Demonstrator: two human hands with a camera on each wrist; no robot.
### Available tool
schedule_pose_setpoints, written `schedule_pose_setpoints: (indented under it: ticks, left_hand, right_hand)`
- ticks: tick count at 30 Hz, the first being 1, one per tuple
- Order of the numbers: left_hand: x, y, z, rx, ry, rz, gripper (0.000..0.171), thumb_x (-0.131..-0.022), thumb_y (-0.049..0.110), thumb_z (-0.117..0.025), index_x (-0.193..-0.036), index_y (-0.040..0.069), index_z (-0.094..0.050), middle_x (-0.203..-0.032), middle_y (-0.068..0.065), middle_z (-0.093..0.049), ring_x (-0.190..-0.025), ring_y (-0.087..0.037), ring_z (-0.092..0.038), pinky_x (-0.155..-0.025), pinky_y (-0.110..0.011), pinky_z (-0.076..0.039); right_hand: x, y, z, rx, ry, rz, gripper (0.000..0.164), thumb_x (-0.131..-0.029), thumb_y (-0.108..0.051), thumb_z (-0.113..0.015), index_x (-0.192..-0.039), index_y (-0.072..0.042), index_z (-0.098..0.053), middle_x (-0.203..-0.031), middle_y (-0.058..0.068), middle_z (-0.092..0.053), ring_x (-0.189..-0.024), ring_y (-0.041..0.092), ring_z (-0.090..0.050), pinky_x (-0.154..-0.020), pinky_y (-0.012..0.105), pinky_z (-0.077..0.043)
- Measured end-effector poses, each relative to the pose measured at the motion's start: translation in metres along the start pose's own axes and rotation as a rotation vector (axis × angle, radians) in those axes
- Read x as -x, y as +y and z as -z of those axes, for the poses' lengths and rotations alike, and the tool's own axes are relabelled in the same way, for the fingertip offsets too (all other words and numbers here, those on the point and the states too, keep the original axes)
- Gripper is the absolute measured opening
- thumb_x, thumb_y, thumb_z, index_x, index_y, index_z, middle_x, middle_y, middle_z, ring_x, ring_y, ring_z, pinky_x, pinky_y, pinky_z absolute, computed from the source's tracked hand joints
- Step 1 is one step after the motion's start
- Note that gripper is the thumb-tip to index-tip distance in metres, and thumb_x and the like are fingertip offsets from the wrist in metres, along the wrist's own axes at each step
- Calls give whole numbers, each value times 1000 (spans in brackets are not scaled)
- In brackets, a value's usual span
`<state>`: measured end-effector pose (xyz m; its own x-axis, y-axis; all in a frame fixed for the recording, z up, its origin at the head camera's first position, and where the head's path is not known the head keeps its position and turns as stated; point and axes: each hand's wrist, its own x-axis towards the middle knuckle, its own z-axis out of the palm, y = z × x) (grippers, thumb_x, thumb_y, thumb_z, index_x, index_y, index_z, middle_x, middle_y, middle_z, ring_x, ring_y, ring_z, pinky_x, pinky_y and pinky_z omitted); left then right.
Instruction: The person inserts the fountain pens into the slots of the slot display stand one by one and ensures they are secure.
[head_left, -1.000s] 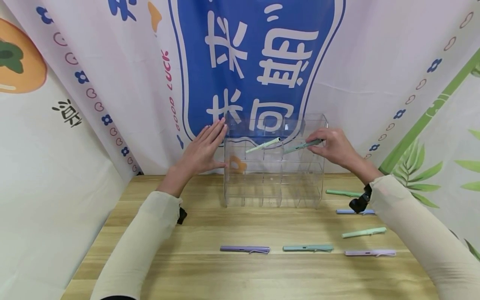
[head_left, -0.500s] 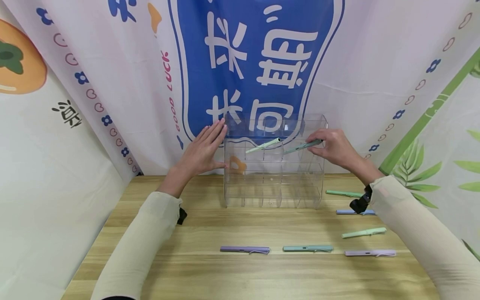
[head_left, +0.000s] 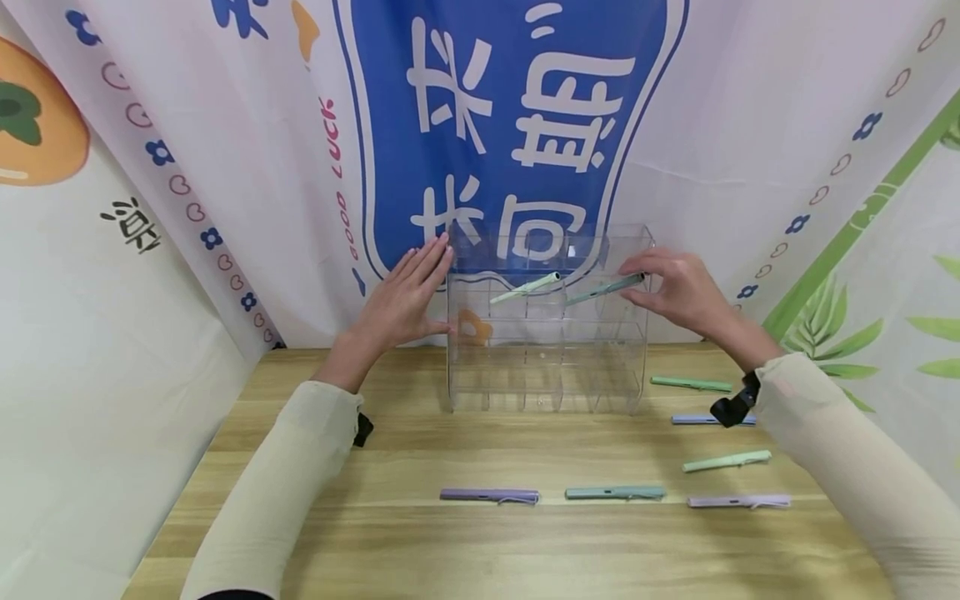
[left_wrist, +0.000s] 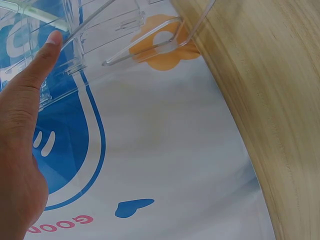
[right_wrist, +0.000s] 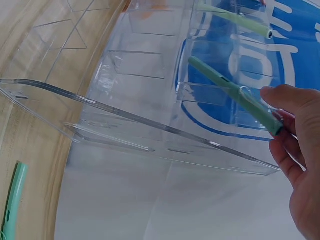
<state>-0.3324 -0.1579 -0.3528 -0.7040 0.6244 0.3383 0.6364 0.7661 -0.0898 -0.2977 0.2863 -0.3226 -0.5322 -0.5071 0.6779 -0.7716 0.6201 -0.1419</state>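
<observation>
A clear acrylic organizer [head_left: 547, 392] with several compartments stands on the wooden table [head_left: 420, 542] against the backdrop. My left hand [head_left: 401, 300] lies flat against its left wall, fingers straight [left_wrist: 42, 60]. My right hand [head_left: 675, 287] pinches the end of a teal pen [head_left: 603, 290], which slants into an upper right compartment [right_wrist: 235, 92]. A light green pen [head_left: 525, 288] leans in the upper compartment beside it [right_wrist: 235, 20].
Several pens lie on the table: a purple pen [head_left: 489, 496], a teal pen [head_left: 615, 493] and a lilac pen [head_left: 738, 501] in front, with a mint pen [head_left: 726, 461], a blue pen [head_left: 693, 419] and a green pen [head_left: 690, 383] at right. Printed cloth hangs behind and at both sides.
My right hand has shifted slightly right and up with the teal pen. The left hand has stayed against the organizer.
</observation>
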Motion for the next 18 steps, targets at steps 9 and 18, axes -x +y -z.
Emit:
schedule_pose_setpoints:
  ticks: [9,18]
  left_hand:
    - [-1,0,-1,11,11,-11,134,-75,54,-94,-169,2,-15,-179,-10,6,-165,-26,5,-134,-45,-2]
    - [0,0,-1,17,18,-12,133,-75,54,-94,-169,2,-15,-179,-10,6,-165,-27,5,-134,-45,-2]
  right_hand:
    - [6,-16,13,-7,19,19,32,-72,6,-93,-100,1,-81,-103,14,-80,-95,33,-75,-94,9,-46]
    - [18,-32,12,3,4,103,36,-68,1,-95,-101,-1,-81,-101,14,-80,-93,32,-75,-87,32,-60]
